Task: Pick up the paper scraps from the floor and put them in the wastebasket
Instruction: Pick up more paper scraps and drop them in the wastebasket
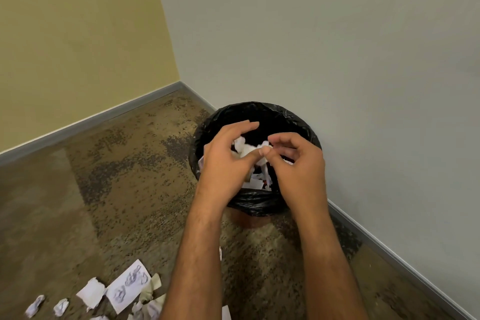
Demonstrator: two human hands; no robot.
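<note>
Both my hands hover over the wastebasket (259, 112), a round bin lined with a black bag, standing in the room's corner. My left hand (226, 161) cups a bunch of white paper scraps (245, 149), its fingers curled over them. My right hand (298, 163) pinches the right end of the same bunch between thumb and fingers. More white scraps (255, 182) lie inside the bin below my hands. Several scraps (124, 288), some crumpled and some with ink drawings, lie on the carpet at the lower left.
The bin stands against the grey wall (337, 47) on the right; a yellow wall (78, 34) closes the left side. Grey baseboard (389, 254) runs along both. Brown speckled carpet (117, 189) stretches between bin and loose scraps. One small scrap (225, 313) lies by my left forearm.
</note>
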